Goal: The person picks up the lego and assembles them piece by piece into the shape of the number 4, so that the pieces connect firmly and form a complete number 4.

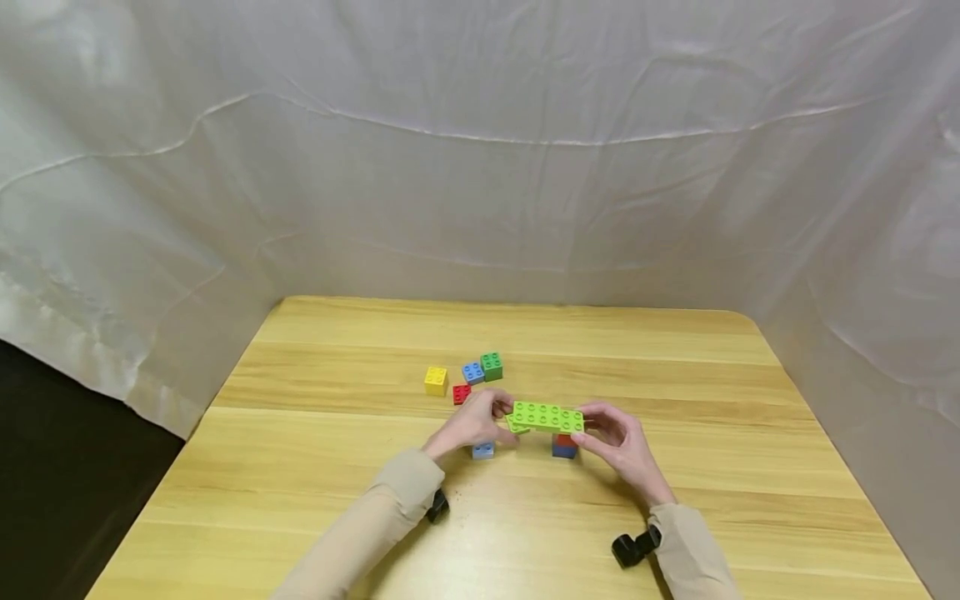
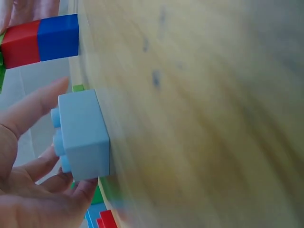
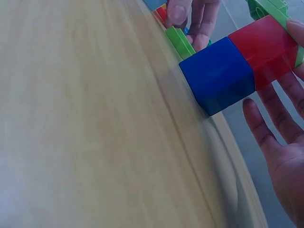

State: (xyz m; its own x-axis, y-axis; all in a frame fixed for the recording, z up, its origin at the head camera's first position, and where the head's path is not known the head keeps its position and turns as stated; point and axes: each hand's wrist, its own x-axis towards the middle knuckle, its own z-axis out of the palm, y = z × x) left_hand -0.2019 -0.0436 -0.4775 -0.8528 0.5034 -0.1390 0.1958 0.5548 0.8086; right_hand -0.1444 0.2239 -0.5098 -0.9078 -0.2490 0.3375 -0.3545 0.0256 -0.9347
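My right hand (image 1: 621,442) pinches the right end of a long lime green toy building brick (image 1: 548,417) between thumb and fingers. Beneath that end are a red brick (image 3: 266,47) and a blue brick (image 3: 218,71), one under the other. My left hand (image 1: 474,418) reaches in at the other side, its thumb and fingers spread around a lower lime green brick (image 3: 180,42). That piece is partly hidden under the long one in the head view. A light blue brick (image 2: 85,133) stands just in front of my left hand, studs up.
Behind the left hand are a yellow brick (image 1: 436,381), a small red brick (image 1: 461,394), a mid-blue brick (image 1: 473,372) and a green brick (image 1: 491,366). The wooden table (image 1: 337,367) ends at a pale hanging sheet (image 1: 480,200).
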